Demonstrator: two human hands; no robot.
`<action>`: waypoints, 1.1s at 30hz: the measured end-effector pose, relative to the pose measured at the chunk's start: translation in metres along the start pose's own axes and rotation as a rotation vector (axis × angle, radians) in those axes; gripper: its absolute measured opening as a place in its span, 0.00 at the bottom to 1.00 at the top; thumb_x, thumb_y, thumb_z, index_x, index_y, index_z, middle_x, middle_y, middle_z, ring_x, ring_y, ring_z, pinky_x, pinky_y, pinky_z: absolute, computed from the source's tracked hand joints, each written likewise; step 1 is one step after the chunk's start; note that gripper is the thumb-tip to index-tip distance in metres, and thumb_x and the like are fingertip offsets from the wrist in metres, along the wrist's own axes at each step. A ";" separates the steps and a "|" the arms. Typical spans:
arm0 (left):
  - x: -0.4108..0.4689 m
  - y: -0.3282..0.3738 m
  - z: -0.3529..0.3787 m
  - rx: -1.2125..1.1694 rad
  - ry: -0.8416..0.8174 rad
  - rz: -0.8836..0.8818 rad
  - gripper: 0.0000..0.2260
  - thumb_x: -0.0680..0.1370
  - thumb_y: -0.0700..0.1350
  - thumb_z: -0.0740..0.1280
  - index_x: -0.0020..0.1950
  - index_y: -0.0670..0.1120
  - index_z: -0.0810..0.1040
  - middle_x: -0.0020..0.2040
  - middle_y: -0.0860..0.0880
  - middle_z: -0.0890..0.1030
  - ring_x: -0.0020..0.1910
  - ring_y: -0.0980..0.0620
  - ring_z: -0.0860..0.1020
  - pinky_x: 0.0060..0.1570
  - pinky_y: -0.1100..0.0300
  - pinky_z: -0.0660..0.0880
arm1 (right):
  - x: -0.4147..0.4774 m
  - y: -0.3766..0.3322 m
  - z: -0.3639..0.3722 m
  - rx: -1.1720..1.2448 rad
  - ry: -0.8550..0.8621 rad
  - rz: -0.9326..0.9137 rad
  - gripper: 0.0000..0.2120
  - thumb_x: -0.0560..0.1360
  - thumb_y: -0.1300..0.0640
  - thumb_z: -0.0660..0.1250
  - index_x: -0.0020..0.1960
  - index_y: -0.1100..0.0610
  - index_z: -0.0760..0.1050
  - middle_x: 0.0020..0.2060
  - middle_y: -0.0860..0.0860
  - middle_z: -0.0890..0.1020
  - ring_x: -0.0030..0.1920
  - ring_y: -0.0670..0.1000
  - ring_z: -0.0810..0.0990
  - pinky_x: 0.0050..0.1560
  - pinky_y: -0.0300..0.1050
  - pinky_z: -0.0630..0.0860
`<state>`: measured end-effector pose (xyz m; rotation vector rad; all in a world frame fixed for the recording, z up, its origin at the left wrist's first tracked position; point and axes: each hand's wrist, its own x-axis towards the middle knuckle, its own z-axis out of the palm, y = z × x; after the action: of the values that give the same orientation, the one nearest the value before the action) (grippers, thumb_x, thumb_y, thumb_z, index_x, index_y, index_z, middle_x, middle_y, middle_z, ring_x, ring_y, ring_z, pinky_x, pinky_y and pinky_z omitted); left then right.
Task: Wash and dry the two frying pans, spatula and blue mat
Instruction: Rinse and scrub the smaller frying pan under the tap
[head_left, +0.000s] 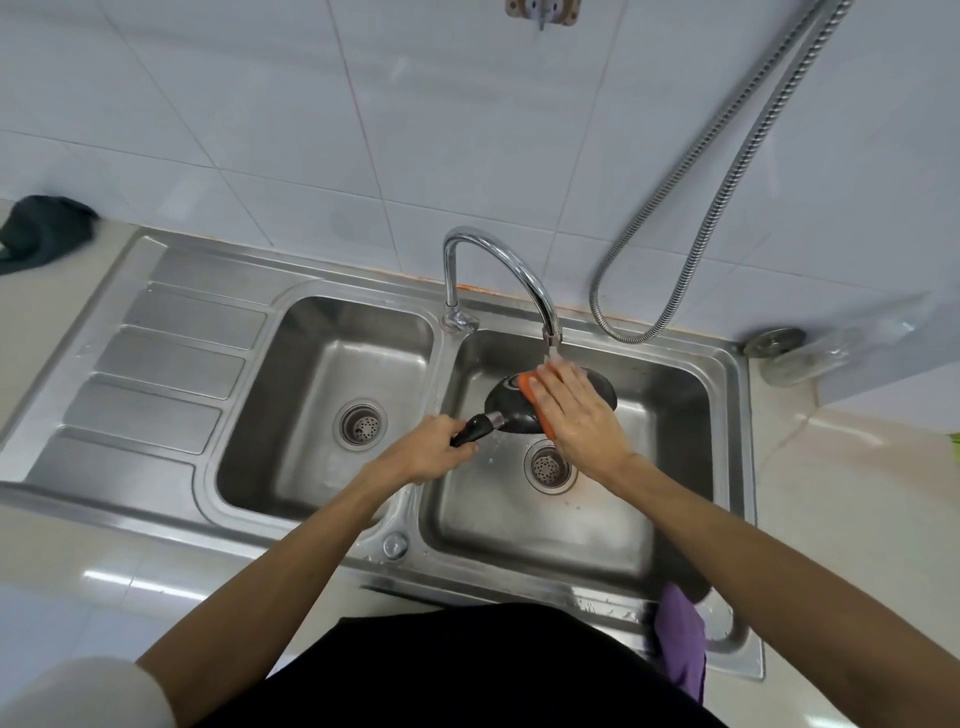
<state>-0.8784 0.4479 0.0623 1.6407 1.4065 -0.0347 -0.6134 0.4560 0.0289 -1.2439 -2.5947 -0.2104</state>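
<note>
The person's dark garment (467, 670) fills the near bottom of the view, and both bare forearms reach from it over the sink (130, 499).

The left hand (434, 452) is curled tight round the black handle (475, 428) of a frying pan (506, 402), thumb on top. The right hand (579, 410) lies flat with its fingers stretched out, pressing an orange sponge (535, 395) against the pan. The hand grips nothing; only the sponge's left edge shows from under it.

The pan is small, round and dark, with a metal collar where the handle joins. It is held tilted over the right basin (665, 415), above the drain strainer (550, 467) and just under the spout of the curved chrome tap (498, 260). A thin stream of water (551, 356) falls onto the fingertips and the pan.

The left basin (311, 395) holds only its own strainer, and a ribbed drainboard (156, 364) runs toward the sink's left edge. A purple cloth (680, 639) hangs over the sink's front edge near its right corner.

The surface (831, 493) is pale and glossy. A dark crumpled cloth (41, 228) sits at its back left. A clear jar (800, 358) lies blurred at its back right. Behind is a wall of white tiles (260, 104), with a ribbed metal hose (727, 182) looping down on the right.
</note>
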 end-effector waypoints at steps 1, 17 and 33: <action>0.000 0.000 -0.001 0.010 -0.010 -0.007 0.14 0.79 0.47 0.67 0.36 0.47 0.71 0.30 0.51 0.72 0.28 0.52 0.71 0.31 0.60 0.67 | 0.002 0.003 0.001 -0.007 -0.022 -0.029 0.24 0.76 0.68 0.62 0.72 0.68 0.71 0.70 0.66 0.74 0.75 0.67 0.68 0.74 0.63 0.66; 0.010 0.021 -0.010 0.774 0.264 -0.017 0.22 0.83 0.60 0.55 0.55 0.44 0.80 0.48 0.44 0.83 0.45 0.42 0.83 0.38 0.54 0.69 | 0.060 0.031 -0.014 0.134 -0.345 0.060 0.27 0.70 0.67 0.75 0.68 0.57 0.76 0.54 0.56 0.82 0.54 0.59 0.81 0.51 0.54 0.79; 0.001 0.023 0.003 -0.094 0.003 -0.278 0.24 0.81 0.60 0.59 0.39 0.42 0.76 0.31 0.46 0.77 0.23 0.48 0.76 0.20 0.62 0.68 | 0.013 0.002 0.011 0.330 -0.309 0.592 0.39 0.79 0.36 0.60 0.82 0.57 0.57 0.79 0.61 0.62 0.79 0.64 0.58 0.79 0.64 0.56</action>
<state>-0.8582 0.4493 0.0742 1.3600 1.6049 -0.1241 -0.6214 0.4693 0.0226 -1.9405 -2.2154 0.5343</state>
